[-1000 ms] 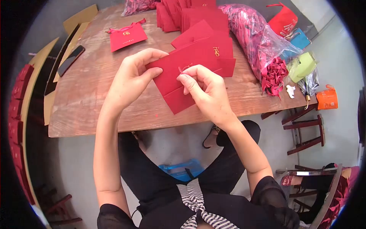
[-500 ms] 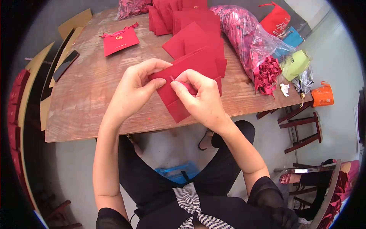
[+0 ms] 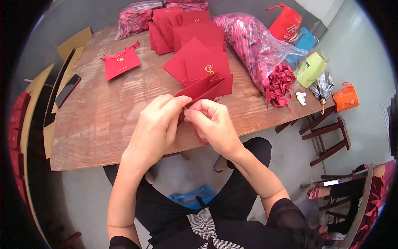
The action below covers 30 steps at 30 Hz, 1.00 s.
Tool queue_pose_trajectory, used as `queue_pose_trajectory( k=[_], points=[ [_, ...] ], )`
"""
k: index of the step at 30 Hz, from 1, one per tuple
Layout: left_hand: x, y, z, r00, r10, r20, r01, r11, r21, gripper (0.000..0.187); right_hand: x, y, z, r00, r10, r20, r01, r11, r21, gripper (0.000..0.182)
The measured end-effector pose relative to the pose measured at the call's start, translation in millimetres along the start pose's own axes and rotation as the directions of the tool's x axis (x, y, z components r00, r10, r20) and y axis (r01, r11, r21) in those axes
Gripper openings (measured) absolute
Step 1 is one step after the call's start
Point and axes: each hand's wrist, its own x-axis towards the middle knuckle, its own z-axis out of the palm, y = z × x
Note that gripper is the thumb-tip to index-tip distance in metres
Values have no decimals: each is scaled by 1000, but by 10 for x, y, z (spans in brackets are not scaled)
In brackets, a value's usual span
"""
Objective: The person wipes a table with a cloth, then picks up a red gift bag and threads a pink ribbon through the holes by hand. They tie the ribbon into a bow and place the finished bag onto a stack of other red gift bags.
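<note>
Between my hands is a small red paper bag [image 3: 203, 90], tilted so that its open mouth and folded sides show. My left hand [image 3: 154, 124] is closed on the bag's near edge, its fingers reaching over the rim. Close beside it, my right hand [image 3: 216, 126] pinches a red ribbon [image 3: 200, 136] against the bag; a loop hangs below the fingers. The fingertips of both hands nearly meet, and the ribbon's end between them is hidden. Just beyond lie flat red bags [image 3: 195, 62], one with a gold logo.
A finished-looking red bag with a ribbon bow [image 3: 122, 66] lies at left, near a phone [image 3: 68, 91]. A clear plastic bag of red ribbons [image 3: 253, 45] lies at right. Behind it stand a red pouch [image 3: 285, 24] and a green container [image 3: 311, 69]. A cardboard box [image 3: 68, 76] borders the left.
The bag has turned from showing its flat face to showing its open mouth. My left hand has moved over its edge, and my right hand has come lower with the ribbon.
</note>
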Motion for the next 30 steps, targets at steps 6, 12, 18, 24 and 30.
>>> queue_pose_trajectory(
  k=[6, 12, 18, 24, 30],
  points=[
    [16, 24, 78, 999, -12, -34, 14, 999, 48, 24, 15, 100, 49, 999, -4, -51, 10, 993, 119, 14],
    [33, 73, 146, 999, -24, -44, 27, 998, 62, 26, 50, 98, 28, 998, -36, -59, 46, 982, 183, 17],
    [45, 5, 87, 999, -24, -40, 26, 998, 50, 26, 53, 40, -135, 910, -410, 60, 371, 743, -557, 14],
    [89, 82, -41, 999, 38, -1, -37, 982, 185, 29, 61, -211, -213, 709, -614, 347, 567, 204, -798, 23],
    [36, 30, 40, 993, 95, -69, -69, 949, 309, 31, 370, -467, -344, 775, -338, 534, 632, 426, -648, 21]
  ],
)
